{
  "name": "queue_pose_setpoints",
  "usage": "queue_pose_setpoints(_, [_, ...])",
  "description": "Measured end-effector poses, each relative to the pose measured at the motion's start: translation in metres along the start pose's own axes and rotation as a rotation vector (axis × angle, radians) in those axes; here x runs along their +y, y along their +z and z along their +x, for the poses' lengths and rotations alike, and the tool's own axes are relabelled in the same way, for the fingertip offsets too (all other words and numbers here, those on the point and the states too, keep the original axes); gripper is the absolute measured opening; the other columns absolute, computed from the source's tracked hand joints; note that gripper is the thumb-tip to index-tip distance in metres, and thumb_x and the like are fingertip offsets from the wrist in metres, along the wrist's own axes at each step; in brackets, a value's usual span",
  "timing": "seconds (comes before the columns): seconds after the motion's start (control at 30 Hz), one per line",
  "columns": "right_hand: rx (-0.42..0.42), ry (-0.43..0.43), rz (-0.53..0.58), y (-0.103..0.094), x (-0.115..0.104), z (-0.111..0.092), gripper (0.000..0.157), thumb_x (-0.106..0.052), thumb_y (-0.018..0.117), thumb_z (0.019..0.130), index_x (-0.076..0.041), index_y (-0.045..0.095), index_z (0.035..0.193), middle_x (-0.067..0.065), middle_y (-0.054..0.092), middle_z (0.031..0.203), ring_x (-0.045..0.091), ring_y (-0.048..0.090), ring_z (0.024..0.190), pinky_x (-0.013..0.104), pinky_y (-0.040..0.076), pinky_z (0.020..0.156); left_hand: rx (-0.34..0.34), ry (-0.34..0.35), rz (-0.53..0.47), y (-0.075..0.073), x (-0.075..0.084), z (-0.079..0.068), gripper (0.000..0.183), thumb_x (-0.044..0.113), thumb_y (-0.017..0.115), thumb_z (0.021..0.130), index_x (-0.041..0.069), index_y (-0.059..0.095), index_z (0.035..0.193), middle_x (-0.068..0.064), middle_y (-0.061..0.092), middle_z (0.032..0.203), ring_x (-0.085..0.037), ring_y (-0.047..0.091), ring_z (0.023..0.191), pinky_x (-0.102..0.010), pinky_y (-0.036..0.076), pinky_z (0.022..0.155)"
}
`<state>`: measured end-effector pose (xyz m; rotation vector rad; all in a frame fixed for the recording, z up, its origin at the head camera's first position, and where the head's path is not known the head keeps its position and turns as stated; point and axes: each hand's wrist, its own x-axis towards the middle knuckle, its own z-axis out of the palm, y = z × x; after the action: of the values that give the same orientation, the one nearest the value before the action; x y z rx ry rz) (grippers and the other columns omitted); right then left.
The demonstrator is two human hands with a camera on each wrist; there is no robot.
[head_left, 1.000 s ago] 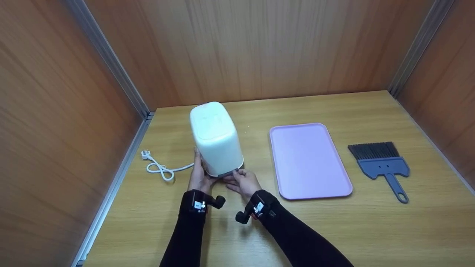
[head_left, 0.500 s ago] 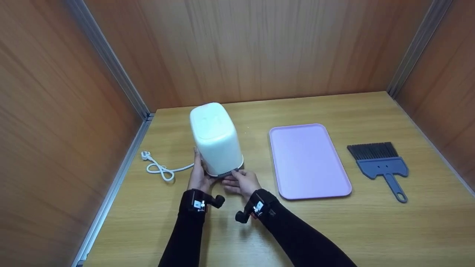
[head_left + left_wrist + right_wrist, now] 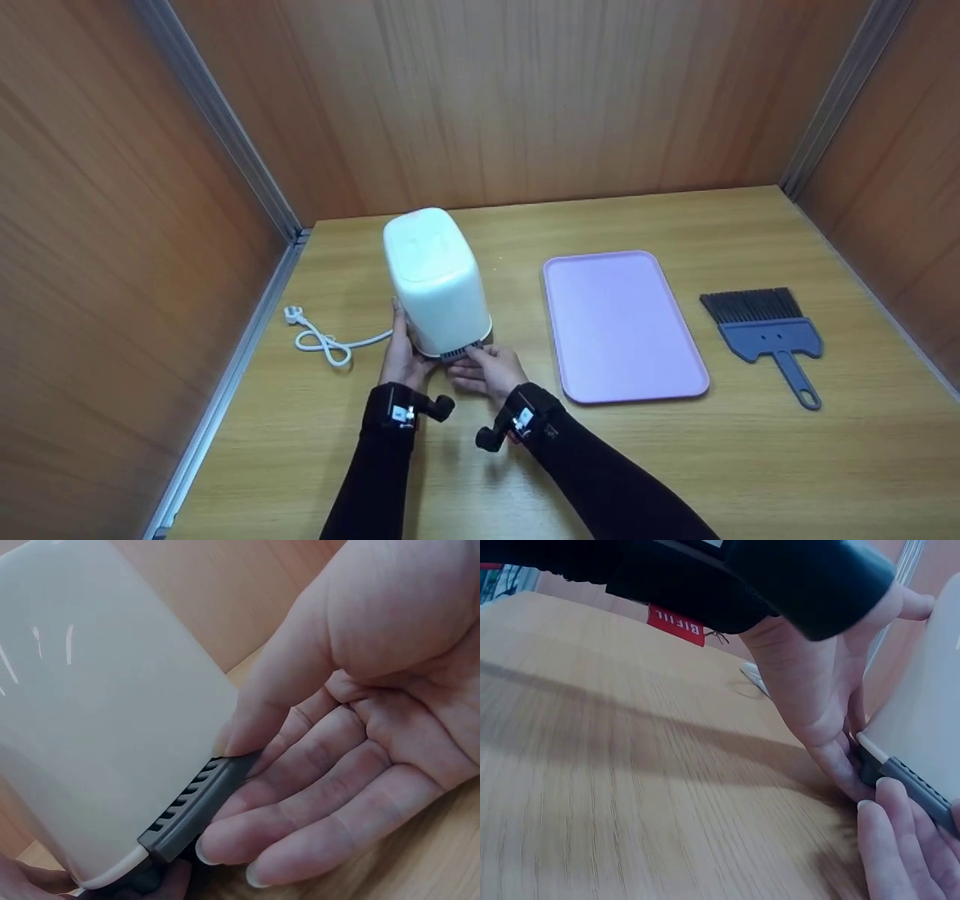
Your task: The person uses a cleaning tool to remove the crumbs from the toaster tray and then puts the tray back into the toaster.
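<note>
A white, smooth, rounded box-shaped appliance (image 3: pixel 439 277) with a dark base stands tilted on the table, seen in all views. My left hand (image 3: pixel 405 367) grips it low on its left side, thumb along the wall and fingers under the base. At the near lower edge a grey slotted strip (image 3: pixel 196 799) sticks out from the base. My right hand (image 3: pixel 491 369) pinches that strip's end, thumb on top (image 3: pixel 259 716) and fingers below it. What the strip joins inside the appliance is hidden.
A white power cord (image 3: pixel 330 345) with a plug lies left of the appliance. A pink tray (image 3: pixel 626 326) lies to the right, and a blue-grey brush (image 3: pixel 772 337) with dark bristles lies beyond it. Wooden panels (image 3: pixel 562 105) enclose the table.
The grey slotted strip has come slightly out from the base towards me, so its slots show more. My right hand has shifted a little left with it; the left hand stays in place.
</note>
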<state>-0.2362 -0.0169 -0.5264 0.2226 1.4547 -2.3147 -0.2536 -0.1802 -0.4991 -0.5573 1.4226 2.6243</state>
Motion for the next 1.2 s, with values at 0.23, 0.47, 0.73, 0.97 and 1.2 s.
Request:
queue_pose_setpoints(0.23, [0.017,0.011,0.012,0.000,0.000,-0.001,0.011,-0.007,0.057,0.109,0.003,0.056,0.111,0.023,0.076,0.103,0.029,0.078,0.095,0.041,0.065,0.088,0.000,0.007,0.014,0.001,0.001,0.002,0.084,0.079,0.047,0.099,0.020,0.050,0.160,-0.013,0.049,0.163,-0.035,0.039,0.153,-0.059,0.028,0.127])
queue_pose_setpoints(0.47, [0.013,0.005,-0.005,-0.001,0.003,-0.003,0.006,-0.006,0.057,0.107,0.000,0.055,0.105,0.024,0.077,0.103,0.030,0.079,0.094,0.041,0.065,0.087,0.006,0.012,0.020,0.001,0.003,0.001,0.084,0.080,0.046,0.099,0.021,0.051,0.159,-0.013,0.049,0.163,-0.036,0.039,0.153,-0.058,0.027,0.127])
queue_pose_setpoints(0.73, [-0.006,0.003,-0.007,-0.005,0.006,-0.008,0.009,-0.005,0.057,0.107,-0.003,0.051,0.100,0.027,0.075,0.109,0.029,0.078,0.095,0.042,0.065,0.089,0.013,0.001,0.008,0.000,0.004,0.000,0.082,0.080,0.048,0.098,0.024,0.052,0.158,-0.011,0.050,0.162,-0.034,0.041,0.152,-0.057,0.028,0.126])
queue_pose_setpoints(0.97, [-0.028,0.028,-0.003,-0.009,0.004,-0.011,0.008,-0.006,0.059,0.107,-0.003,0.054,0.101,0.023,0.076,0.107,0.028,0.078,0.094,0.041,0.065,0.090,0.011,-0.003,-0.016,0.000,0.004,0.000,0.081,0.080,0.051,0.097,0.026,0.053,0.157,-0.011,0.050,0.163,-0.034,0.041,0.152,-0.058,0.027,0.126])
queue_pose_setpoints(1.2, [-0.062,0.037,0.002,-0.013,0.005,-0.015,0.017,-0.007,0.058,0.107,0.006,0.057,0.118,0.021,0.076,0.107,0.024,0.077,0.092,0.038,0.065,0.089,-0.014,0.002,0.019,0.000,0.003,0.000,0.085,0.078,0.047,0.099,0.020,0.045,0.162,-0.018,0.043,0.166,-0.039,0.037,0.154,-0.060,0.027,0.127])
